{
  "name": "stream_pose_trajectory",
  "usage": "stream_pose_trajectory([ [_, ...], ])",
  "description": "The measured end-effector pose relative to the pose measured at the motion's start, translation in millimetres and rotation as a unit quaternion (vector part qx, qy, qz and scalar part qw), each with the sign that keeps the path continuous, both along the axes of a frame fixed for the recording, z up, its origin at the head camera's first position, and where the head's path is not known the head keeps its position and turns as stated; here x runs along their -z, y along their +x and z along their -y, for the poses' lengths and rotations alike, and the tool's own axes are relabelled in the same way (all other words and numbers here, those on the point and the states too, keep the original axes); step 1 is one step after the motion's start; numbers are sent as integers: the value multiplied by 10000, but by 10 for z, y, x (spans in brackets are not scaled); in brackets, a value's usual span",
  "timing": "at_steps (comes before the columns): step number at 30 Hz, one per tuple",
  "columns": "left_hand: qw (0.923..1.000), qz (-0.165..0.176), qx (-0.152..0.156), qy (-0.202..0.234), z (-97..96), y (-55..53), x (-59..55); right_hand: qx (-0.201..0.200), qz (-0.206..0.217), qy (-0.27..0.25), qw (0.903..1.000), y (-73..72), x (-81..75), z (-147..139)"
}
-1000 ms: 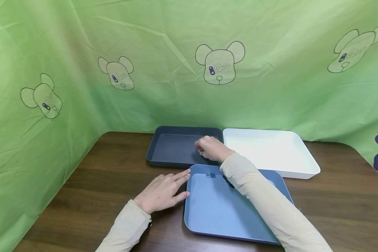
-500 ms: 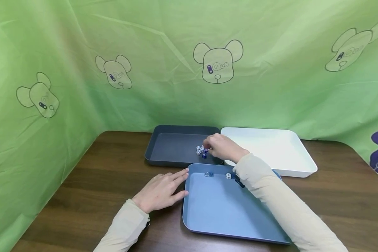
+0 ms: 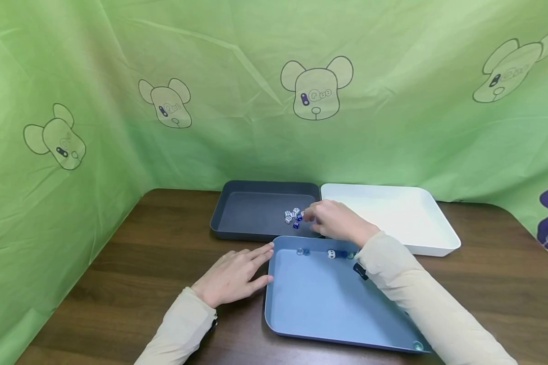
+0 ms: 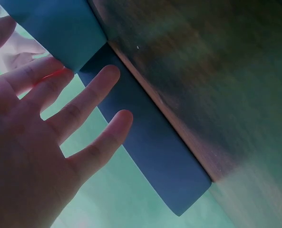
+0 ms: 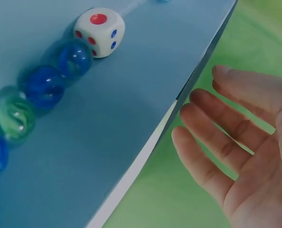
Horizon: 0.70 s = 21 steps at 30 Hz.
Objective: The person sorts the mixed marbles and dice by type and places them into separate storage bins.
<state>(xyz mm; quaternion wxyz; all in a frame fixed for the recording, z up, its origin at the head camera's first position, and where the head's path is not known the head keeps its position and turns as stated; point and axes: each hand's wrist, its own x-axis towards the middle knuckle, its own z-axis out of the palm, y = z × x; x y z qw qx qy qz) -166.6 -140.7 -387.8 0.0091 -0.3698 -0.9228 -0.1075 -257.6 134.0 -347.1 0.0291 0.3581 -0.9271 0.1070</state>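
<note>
Your right hand (image 3: 334, 221) holds nothing, fingers loosely parted; from them, 1 white die (image 3: 331, 254) lies toward you in the blue tray (image 3: 319, 304), your spread left hand (image 3: 233, 278) farther off.

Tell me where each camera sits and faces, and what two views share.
Head: on the head, facing forward and down at three trays; left hand, right hand and sleeves show.
Left wrist: on that wrist, looking past the left hand at tray walls and table.
Right wrist: on that wrist, aimed at marbles and a white die; right hand shows.
Head and right wrist share the blue tray and white die.
</note>
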Motion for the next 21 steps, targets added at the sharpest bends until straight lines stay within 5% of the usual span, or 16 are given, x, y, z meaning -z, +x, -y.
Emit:
stream_pose_trajectory([
  [21,10000,0,28,58,0,14,0,14,-116,122,9999,262,-70,-110],
])
